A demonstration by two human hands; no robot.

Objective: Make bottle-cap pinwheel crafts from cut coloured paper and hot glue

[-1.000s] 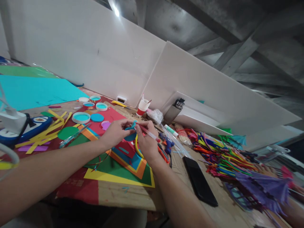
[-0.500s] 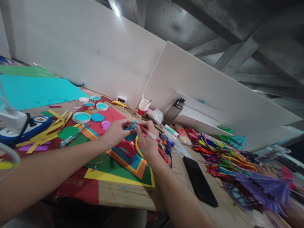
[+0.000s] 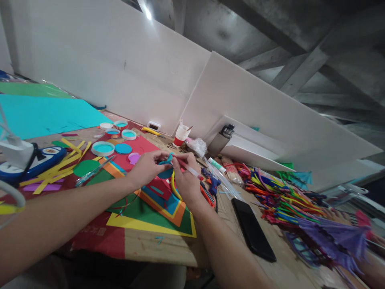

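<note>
My left hand [image 3: 146, 166] pinches a teal paper disc [image 3: 165, 171] above the wooden table. My right hand [image 3: 185, 178] is closed around a red and white pen-shaped tool [image 3: 190, 170], whose tip meets the disc. A yellow loop hangs under my right hand. Below both hands lies a stack of coloured paper sheets [image 3: 156, 208], yellow, green, orange, blue and red.
A black phone [image 3: 253, 234] lies to the right of my right arm. Further right is a heap of coloured paper sticks [image 3: 279, 198]. Jar lids with teal discs [image 3: 103, 148], yellow strips [image 3: 57, 168], a blue glue gun [image 3: 212, 181] and a cup [image 3: 181, 135] surround the work spot.
</note>
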